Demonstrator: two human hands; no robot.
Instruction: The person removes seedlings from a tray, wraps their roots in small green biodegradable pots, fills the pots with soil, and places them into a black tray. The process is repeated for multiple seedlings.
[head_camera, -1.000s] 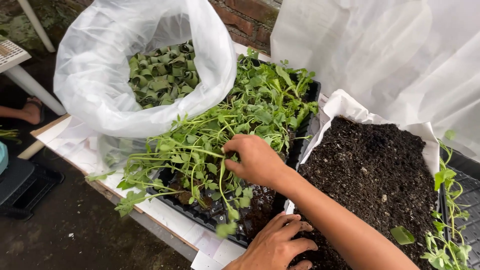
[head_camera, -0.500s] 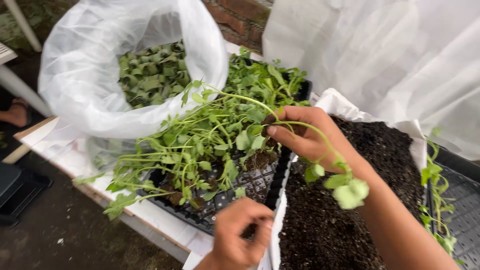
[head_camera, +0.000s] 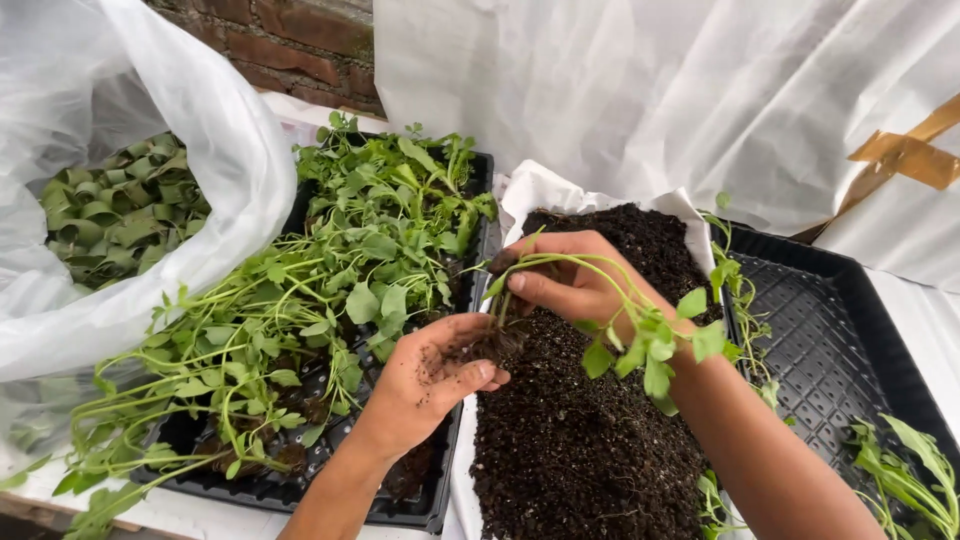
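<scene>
While right hand pinches seedling, left hand apparently cups its roots.

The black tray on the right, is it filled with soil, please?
No, the black tray shows its bare ribbed floor, with only a few green seedlings lying in it.
</scene>
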